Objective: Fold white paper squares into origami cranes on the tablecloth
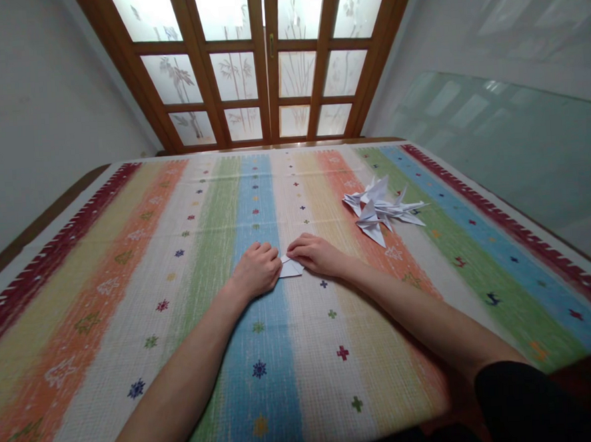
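A small folded piece of white paper (291, 268) lies on the striped tablecloth in the middle, between my two hands. My left hand (258, 268) is closed at the paper's left edge, its fingers curled down and partly covering it. My right hand (317, 253) pinches the paper's upper right side with thumb and fingertips. The exact folds under my fingers are hidden. To the right and farther back sits a cluster of several folded white paper cranes (377, 209), apart from both hands.
A striped, patterned tablecloth (181, 315) covers the table. Beyond its far edge stand wooden doors (266, 69) with frosted panes. White walls flank both sides, and a glass panel (511, 141) leans along the right one.
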